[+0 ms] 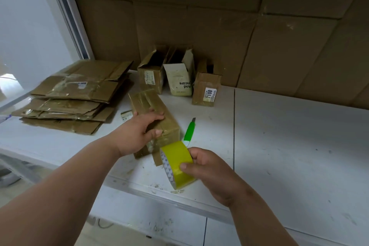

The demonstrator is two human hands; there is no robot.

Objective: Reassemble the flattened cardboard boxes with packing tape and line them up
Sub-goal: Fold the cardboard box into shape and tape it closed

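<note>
A small brown cardboard box (148, 104) lies on the white table, its top seam taped. My left hand (137, 132) grips its near end, fingers over the top and thumb on the side. My right hand (207, 170) holds a yellow-green roll of packing tape (177, 164) just in front of the box, with a strip of tape running from the roll to the box's near end. Three upright open boxes (176, 78) stand in a row at the back. A pile of flattened boxes (77, 94) lies at the left.
A green box cutter (189, 131) lies on the table just right of the held box. Large cardboard sheets (219, 26) line the back wall. The table's front edge (159, 191) runs under the tape roll. A shelf board hangs overhead.
</note>
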